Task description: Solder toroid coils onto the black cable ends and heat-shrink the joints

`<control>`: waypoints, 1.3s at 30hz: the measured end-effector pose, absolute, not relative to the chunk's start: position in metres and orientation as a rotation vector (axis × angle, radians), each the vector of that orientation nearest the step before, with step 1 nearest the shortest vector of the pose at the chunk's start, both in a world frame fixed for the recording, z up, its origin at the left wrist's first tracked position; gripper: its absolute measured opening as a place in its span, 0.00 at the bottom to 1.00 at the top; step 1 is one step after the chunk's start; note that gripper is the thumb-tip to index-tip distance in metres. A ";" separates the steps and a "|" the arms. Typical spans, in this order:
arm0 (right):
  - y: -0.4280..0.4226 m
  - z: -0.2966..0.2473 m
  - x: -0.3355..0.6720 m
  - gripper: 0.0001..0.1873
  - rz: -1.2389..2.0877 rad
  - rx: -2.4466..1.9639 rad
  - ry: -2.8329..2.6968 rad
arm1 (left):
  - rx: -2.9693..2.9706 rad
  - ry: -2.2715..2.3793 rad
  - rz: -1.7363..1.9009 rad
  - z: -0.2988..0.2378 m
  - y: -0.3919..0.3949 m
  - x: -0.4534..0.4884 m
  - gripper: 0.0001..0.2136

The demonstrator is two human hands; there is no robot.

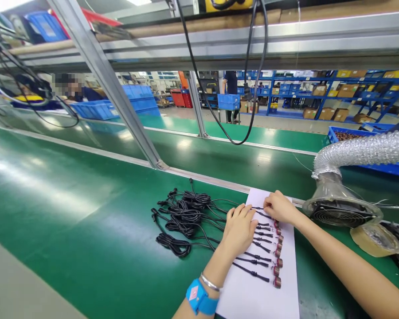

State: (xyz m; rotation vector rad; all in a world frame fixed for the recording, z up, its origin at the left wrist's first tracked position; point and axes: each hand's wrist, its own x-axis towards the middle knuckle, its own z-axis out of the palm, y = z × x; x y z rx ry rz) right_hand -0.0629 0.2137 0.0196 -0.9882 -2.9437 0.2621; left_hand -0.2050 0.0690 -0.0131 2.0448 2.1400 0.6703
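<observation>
A white sheet (257, 294) lies on the green bench, with a row of black cable ends (252, 272) across it. Small copper-and-red round parts (277, 282) stand in a line beside the cable tips. My left hand (239, 228) rests across the cables at the sheet's left edge, fingers stretched out and covering some of them. Near the top of the sheet, my right hand (279, 207) has its fingers closed at the tip of the uppermost cable (257, 208); the exact grip is partly hidden. The coiled black cables (186, 212) are bunched left of the sheet.
A fume-extraction hood (342, 208) on a silver flexible duct (362, 148) stands at right, near a roll of tape (375, 239). A metal post (119, 97) and hanging black cable (234, 141) rise beyond the bench. Blue bins (96, 110) and other people are farther back.
</observation>
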 end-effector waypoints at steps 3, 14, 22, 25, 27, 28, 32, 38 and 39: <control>0.216 0.016 -0.063 0.14 0.252 -1.048 -2.938 | 2.040 2.166 0.647 -0.012 0.068 -0.206 0.16; 0.218 0.009 -0.054 0.14 0.269 -1.049 -2.963 | 1.995 2.186 0.636 -0.011 0.068 -0.207 0.16; 0.222 0.002 -0.049 0.14 0.260 -1.010 -2.962 | 1.950 2.161 0.646 -0.011 0.069 -0.210 0.16; 0.221 0.003 -0.049 0.14 0.241 -0.963 -2.975 | 1.933 2.150 0.649 -0.011 0.070 -0.209 0.17; 0.221 0.003 -0.049 0.14 0.229 -0.934 -2.984 | 1.928 2.143 0.651 -0.010 0.070 -0.209 0.17; 0.221 0.003 -0.049 0.14 0.223 -0.923 -2.988 | 1.926 2.140 0.651 -0.010 0.070 -0.209 0.17; 0.220 0.002 -0.053 0.13 0.203 -0.905 -2.997 | 1.918 2.132 0.651 -0.011 0.071 -0.209 0.18; 0.226 0.002 -0.052 0.14 0.231 -0.910 -3.035 | 1.906 2.122 0.644 -0.011 0.071 -0.212 0.19; 0.227 0.002 -0.050 0.14 0.238 -0.916 -3.042 | 1.903 2.119 0.642 -0.011 0.071 -0.212 0.19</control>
